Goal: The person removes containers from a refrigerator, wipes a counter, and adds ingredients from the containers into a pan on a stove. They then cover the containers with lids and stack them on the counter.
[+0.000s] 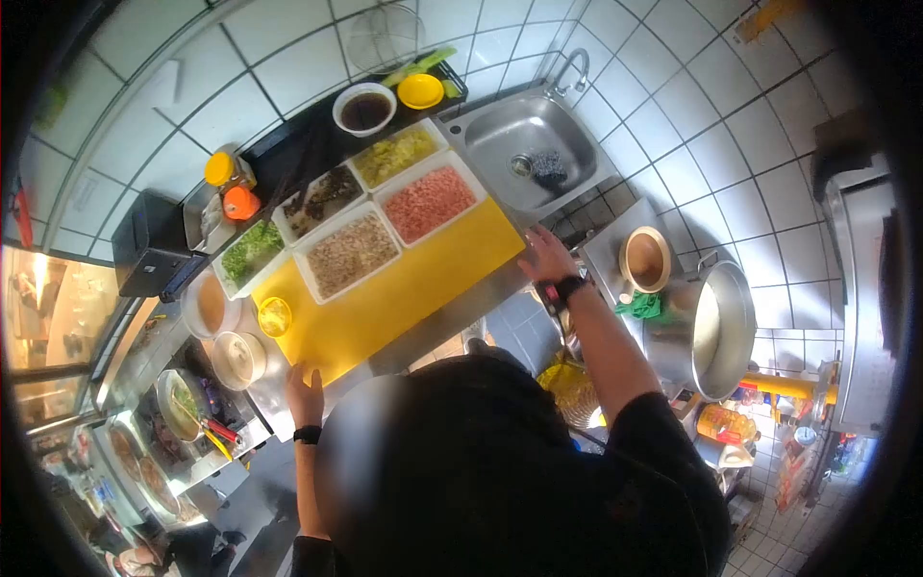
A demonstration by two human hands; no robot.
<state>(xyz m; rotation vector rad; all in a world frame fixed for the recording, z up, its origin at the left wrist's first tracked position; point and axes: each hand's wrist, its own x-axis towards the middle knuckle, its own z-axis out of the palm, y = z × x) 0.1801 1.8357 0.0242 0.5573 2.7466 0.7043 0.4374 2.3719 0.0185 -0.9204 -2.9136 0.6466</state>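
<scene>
A yellow cutting board [404, 308] lies on the steel counter in front of me. My left hand [305, 392] is at its near left corner, thumb apart from the fingers. At the board's right end is my right hand [548, 257], its fingers spread by the counter edge. I see no object in either hand. White trays hold raw minced meat [428, 204], a pale chopped mix [349, 252], a dark chopped food [327, 200], yellow-green chopped vegetable [396, 157] and chopped greens [252, 253]. Near the board's left end is a small yellow bowl [274, 316].
A steel sink [490, 144] with a scrubber adjoins the counter. Right of me stand a large pot [729, 332], a brown bowl [645, 260] and a green cloth [640, 306]. To the left are white bowls [238, 361] and a pan [183, 404]; dark sauce [365, 111] is behind.
</scene>
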